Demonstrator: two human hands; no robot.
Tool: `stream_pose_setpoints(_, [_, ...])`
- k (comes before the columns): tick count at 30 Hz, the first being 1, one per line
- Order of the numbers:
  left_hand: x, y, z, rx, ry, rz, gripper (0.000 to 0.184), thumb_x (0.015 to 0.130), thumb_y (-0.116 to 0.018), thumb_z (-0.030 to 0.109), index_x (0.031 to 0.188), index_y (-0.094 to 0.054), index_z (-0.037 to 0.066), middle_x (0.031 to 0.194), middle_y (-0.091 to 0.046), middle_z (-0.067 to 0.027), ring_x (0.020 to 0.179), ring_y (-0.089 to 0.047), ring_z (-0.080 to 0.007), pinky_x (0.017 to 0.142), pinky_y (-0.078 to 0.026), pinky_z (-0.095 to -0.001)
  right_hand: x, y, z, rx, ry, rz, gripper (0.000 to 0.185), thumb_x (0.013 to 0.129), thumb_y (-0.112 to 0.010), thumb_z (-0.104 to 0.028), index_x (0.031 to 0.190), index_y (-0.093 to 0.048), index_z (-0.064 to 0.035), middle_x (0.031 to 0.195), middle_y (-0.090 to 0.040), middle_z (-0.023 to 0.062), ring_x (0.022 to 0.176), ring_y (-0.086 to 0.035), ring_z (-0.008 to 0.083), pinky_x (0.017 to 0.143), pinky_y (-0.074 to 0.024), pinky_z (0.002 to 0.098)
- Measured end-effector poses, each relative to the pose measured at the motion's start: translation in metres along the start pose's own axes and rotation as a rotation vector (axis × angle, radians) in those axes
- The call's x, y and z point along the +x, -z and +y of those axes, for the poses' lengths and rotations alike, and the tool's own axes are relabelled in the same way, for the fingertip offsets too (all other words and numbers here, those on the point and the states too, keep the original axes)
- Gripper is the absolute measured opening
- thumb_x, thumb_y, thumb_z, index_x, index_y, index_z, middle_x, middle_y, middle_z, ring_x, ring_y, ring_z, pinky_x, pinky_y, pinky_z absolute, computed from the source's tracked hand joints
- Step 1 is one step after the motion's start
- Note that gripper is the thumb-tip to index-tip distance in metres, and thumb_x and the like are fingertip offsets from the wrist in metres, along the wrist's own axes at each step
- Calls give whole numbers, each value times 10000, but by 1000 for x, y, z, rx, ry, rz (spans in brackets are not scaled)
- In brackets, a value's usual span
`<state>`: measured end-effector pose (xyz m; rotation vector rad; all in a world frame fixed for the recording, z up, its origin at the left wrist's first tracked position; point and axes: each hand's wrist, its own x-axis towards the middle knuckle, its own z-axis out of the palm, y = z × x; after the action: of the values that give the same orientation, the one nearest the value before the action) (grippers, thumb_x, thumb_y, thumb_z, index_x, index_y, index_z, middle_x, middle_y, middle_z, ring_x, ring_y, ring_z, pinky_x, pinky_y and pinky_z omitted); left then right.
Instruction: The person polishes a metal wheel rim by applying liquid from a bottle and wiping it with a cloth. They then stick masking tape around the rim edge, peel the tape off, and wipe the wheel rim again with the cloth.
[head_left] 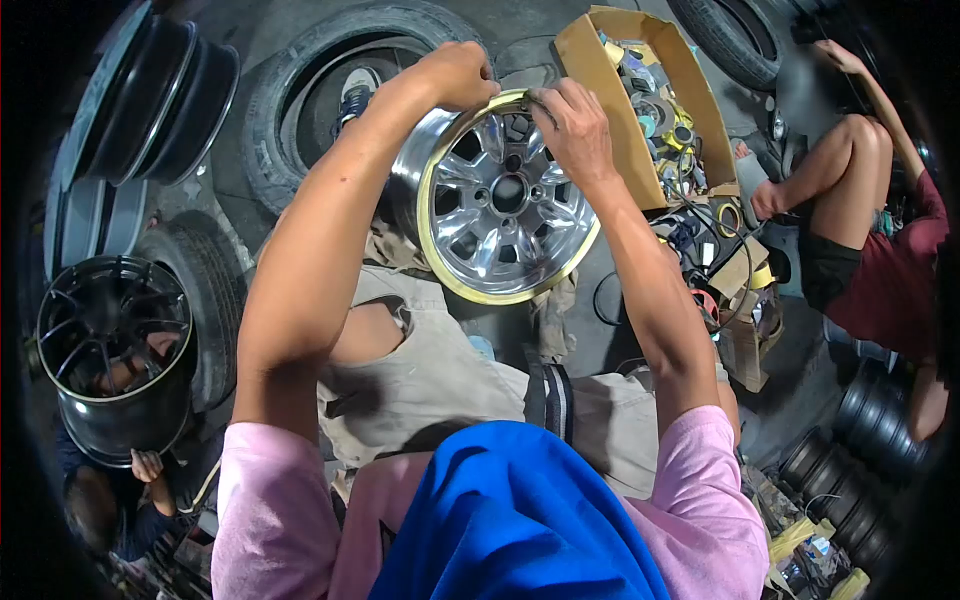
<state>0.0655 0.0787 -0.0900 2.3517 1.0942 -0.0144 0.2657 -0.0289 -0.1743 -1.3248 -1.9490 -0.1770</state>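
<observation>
A polished silver car wheel rim (487, 240) stands tilted toward me between my legs, its spoked face up. Pale yellow masking tape (428, 220) runs along its outer lip. At the top of the lip, my left hand (455, 76) is closed, its fingertips pinching at the tape's edge. Close by on the right, my right hand (573, 128) is closed too, with thumb and fingers pressed together over the taped lip. A short stretch of tape shows between the two hands. The fingertips are partly hidden.
A cardboard box (648, 195) of tape rolls stands to the right. A tire (270, 110) lies behind the rim, around a shoe. Black wheel rims (115, 400) and a tire (205, 300) are at left, by another person's hand (147, 465). A person in a red shirt (900, 290) sits at right.
</observation>
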Motion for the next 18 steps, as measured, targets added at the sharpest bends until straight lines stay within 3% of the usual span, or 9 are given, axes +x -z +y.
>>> stream_pose_setpoints(4, [4, -7, 4, 24, 48, -8, 322, 896, -704, 262, 1092, -775, 16, 1045, -754, -237, 1018, -732, -367, 931, -553, -429, -2, -6, 2, -59, 38, -17, 220, 809, -757, -112, 989, -637, -76, 932, -576, 78, 892, -613, 277, 785, -469, 414])
stream_pose_setpoints(6, [5, -7, 3, 50, 42, 37, 282, 815, -714, 219, 1042, -803, 77, 1031, -762, -201, 1040, -728, -352, 953, -560, -432, -1, -8, 1, -109, 7, -64, 265, 794, -763, -136, 977, -587, -63, 959, -555, 99, 908, -597, 292, 799, -459, 411])
stream_pose_setpoints(10, [2, -5, 3, 72, 12, 4, 308, 837, -733, 207, 1082, -780, 26, 1037, -754, -227, 1007, -734, -358, 924, -557, -430, 10, -10, 6, -187, 15, -131, 287, 792, -765, -174, 970, -570, -62, 967, -546, 100, 928, -593, 280, 817, -456, 396])
stream_pose_setpoints(13, [3, -7, 2, 56, 23, 29, 314, 821, -748, 204, 1080, -781, 29, 1027, -755, -226, 995, -736, -361, 920, -558, -432, 25, -1, 17, -253, 210, -214, 310, 808, -766, -232, 976, -566, -65, 983, -536, 95, 954, -586, 259, 840, -453, 380])
stream_pose_setpoints(15, [6, -8, 2, 47, 43, 38, 261, 765, -736, 179, 995, -808, 80, 995, -769, -184, 1000, -739, -338, 913, -573, -426, 38, 11, 21, -405, 382, -392, 330, 820, -766, -280, 978, -567, -70, 985, -526, 86, 965, -580, 242, 856, -451, 368])
stream_pose_setpoints(18, [3, -6, 3, 45, 42, 18, 319, 804, -763, 217, 1065, -784, 35, 1017, -757, -222, 989, -735, -362, 925, -563, -425, 39, 20, 18, -396, 408, -408, 323, 826, -766, -274, 976, -565, -71, 975, -523, 85, 954, -579, 240, 855, -454, 371])
